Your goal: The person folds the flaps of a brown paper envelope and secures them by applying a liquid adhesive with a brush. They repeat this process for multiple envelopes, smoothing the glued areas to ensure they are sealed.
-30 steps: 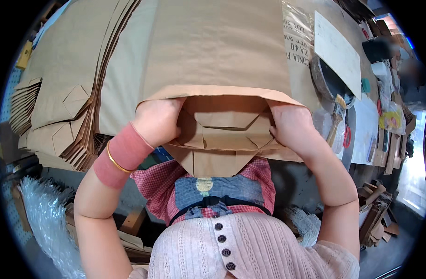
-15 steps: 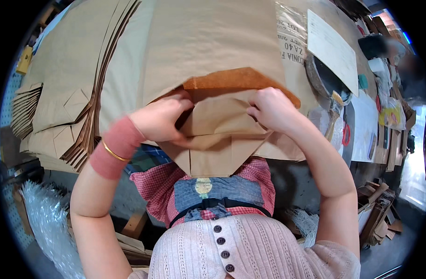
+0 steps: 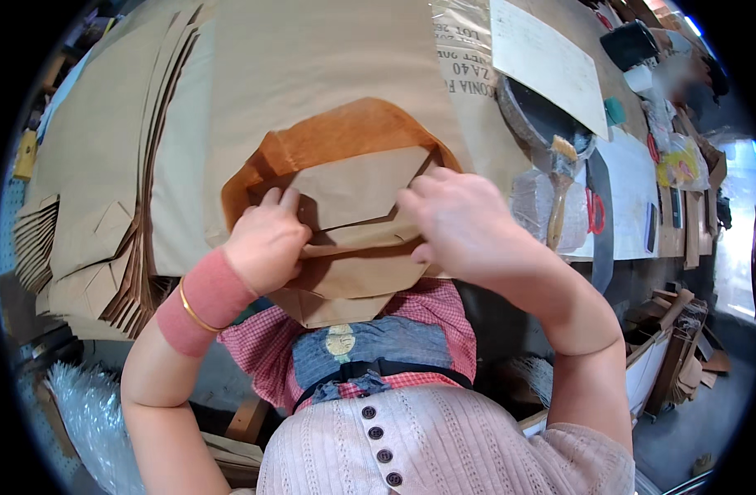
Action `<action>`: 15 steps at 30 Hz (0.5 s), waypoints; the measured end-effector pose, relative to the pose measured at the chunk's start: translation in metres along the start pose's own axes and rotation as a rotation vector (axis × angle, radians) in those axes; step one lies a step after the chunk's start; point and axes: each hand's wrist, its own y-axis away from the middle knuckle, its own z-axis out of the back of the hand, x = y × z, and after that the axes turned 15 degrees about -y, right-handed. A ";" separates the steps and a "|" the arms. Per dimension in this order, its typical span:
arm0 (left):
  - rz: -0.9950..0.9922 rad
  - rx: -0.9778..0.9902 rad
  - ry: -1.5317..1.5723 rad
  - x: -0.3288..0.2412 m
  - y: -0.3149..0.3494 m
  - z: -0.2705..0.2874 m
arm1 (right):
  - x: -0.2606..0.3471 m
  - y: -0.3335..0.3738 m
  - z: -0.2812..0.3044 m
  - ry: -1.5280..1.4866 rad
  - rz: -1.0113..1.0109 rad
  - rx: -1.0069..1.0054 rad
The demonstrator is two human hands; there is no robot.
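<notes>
A large brown kraft paper bag point(image 3: 328, 49) lies flat with its end toward me. That end is spread into a wide mouth, showing an orange-brown inner layer point(image 3: 345, 124) on the far side and plain brown folds on the near side. My left hand point(image 3: 266, 239) is closed on the near-left fold, its fingertips reaching into the mouth. On the other side, my right hand point(image 3: 464, 223), slightly blurred, has its fingers over the right part of the fold and its thumb lower, closed on the paper. The near flap point(image 3: 336, 312) hangs over the table edge against my apron.
Stacked folded paper bags point(image 3: 89, 165) lie at left. To the right are a dark basin point(image 3: 522, 111) partly under a white board point(image 3: 551, 62), a brush point(image 3: 562, 186) and red-handled scissors point(image 3: 595, 210). Clear plastic strands point(image 3: 89, 421) bulge below the table at left.
The bag's mouth has opened wider, baring more orange-brown lining. My left hand has moved down onto the near fold; my right hand has come lower and inward. The view has shifted to the right.
</notes>
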 end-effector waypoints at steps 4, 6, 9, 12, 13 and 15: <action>0.033 -0.094 -0.137 -0.004 0.004 -0.008 | -0.011 -0.042 -0.028 0.045 0.235 0.144; 0.038 -0.077 -0.146 0.001 0.013 -0.023 | -0.027 -0.056 -0.023 -0.221 0.009 0.404; 0.058 -0.101 0.028 0.010 0.023 -0.043 | -0.051 -0.051 -0.015 -0.519 -0.071 0.376; 0.132 -0.019 0.248 0.021 0.020 -0.039 | -0.055 -0.047 -0.017 -0.580 -0.215 0.352; 0.125 0.065 0.401 0.033 0.014 -0.036 | -0.054 -0.046 -0.016 -0.583 -0.261 0.337; 0.079 0.201 0.273 0.044 0.011 -0.018 | -0.048 -0.048 -0.013 -0.590 -0.291 0.306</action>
